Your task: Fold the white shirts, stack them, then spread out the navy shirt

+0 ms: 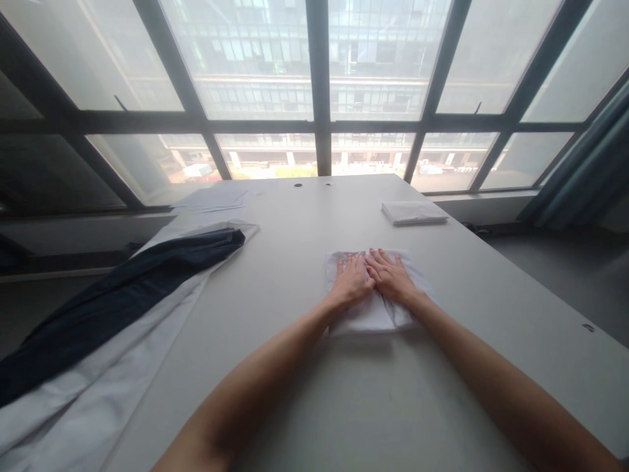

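Observation:
A white folded cloth (361,320), perhaps a garment, lies flat on the white table (275,295) in front of me. My left hand (352,280) rests palm down on its upper middle, fingers spread and pointing away from me. Right beside it, my right hand (390,275) also lies flat on the fabric, and the two thumbs meet or nearly meet. A crease runs down the cloth just below the hands. Part of the fabric is hidden beneath my palms and fingers.
Near the table's far right edge sits another folded white cloth (414,213). Along the left edge lie a dark blue garment (147,282) and white fabric (113,373). Thin white sheets (211,198) lie at the far left corner. Large windows stand beyond; a curtain (584,157) hangs at right.

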`<action>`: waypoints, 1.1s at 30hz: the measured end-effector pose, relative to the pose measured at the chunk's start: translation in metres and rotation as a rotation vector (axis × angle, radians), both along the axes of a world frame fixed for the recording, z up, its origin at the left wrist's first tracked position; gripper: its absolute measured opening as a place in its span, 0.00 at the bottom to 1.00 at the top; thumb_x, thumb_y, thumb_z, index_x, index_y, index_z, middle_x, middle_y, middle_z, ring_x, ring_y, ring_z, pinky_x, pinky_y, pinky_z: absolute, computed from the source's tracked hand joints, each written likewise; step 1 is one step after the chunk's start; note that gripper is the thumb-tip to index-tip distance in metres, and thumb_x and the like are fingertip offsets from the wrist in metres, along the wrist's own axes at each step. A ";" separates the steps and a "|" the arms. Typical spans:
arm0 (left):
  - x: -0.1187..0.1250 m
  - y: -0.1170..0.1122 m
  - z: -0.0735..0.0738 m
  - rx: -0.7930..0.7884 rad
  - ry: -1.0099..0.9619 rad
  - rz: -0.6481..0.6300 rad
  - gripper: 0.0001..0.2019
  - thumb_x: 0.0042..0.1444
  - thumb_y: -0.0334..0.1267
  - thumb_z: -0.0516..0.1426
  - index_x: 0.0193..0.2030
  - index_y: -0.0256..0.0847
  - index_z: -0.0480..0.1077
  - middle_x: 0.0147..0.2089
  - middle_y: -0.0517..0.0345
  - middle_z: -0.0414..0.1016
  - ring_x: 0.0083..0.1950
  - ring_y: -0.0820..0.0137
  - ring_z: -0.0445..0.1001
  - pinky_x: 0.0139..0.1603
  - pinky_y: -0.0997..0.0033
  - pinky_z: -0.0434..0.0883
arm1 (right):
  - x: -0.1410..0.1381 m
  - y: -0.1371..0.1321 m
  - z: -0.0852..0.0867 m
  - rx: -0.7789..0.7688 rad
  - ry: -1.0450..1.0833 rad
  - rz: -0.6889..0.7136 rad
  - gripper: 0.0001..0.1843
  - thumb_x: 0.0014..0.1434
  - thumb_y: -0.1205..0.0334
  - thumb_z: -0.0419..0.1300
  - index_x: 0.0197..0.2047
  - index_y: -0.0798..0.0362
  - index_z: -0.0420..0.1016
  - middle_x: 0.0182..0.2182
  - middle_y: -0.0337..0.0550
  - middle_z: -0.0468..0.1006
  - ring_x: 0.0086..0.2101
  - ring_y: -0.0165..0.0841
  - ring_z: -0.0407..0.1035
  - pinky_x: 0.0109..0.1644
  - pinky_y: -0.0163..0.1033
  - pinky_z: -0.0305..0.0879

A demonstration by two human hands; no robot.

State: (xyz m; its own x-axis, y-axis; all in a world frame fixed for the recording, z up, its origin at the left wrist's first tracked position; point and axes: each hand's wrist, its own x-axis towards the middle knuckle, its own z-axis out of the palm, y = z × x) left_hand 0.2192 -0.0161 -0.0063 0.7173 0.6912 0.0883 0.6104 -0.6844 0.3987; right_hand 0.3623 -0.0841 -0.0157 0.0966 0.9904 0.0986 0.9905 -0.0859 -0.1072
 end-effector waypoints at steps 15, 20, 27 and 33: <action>-0.030 0.024 -0.001 0.205 0.155 0.106 0.33 0.70 0.52 0.44 0.74 0.34 0.56 0.78 0.40 0.48 0.79 0.49 0.41 0.75 0.39 0.41 | -0.001 0.001 -0.003 -0.012 0.000 -0.020 0.31 0.74 0.51 0.39 0.75 0.50 0.54 0.75 0.48 0.48 0.73 0.47 0.42 0.72 0.66 0.40; -0.019 -0.005 0.000 0.193 0.163 -0.046 0.31 0.69 0.47 0.43 0.76 0.35 0.53 0.78 0.44 0.49 0.79 0.53 0.43 0.76 0.43 0.43 | -0.002 0.000 -0.002 0.028 0.015 -0.021 0.32 0.73 0.52 0.40 0.77 0.49 0.48 0.76 0.47 0.44 0.73 0.44 0.39 0.72 0.63 0.41; -0.013 -0.023 -0.015 0.216 0.141 -0.040 0.31 0.70 0.47 0.43 0.76 0.34 0.54 0.78 0.42 0.49 0.79 0.51 0.44 0.76 0.41 0.42 | -0.007 -0.003 0.008 0.175 0.066 -0.077 0.27 0.72 0.60 0.42 0.69 0.57 0.65 0.73 0.54 0.56 0.72 0.47 0.45 0.71 0.64 0.42; -0.017 -0.019 -0.014 0.217 0.154 -0.077 0.30 0.70 0.46 0.44 0.76 0.38 0.54 0.78 0.46 0.48 0.79 0.52 0.41 0.77 0.43 0.42 | -0.075 -0.062 0.040 0.517 0.242 0.148 0.15 0.67 0.66 0.48 0.38 0.53 0.75 0.40 0.51 0.77 0.44 0.40 0.68 0.52 0.45 0.65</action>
State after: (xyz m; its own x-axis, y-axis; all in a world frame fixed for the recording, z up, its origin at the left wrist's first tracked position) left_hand 0.2023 -0.0355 -0.0199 0.7831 0.6113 0.1139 0.5958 -0.7901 0.1440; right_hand 0.2869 -0.1461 0.0246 0.0409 0.8244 0.5646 0.9303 0.1747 -0.3226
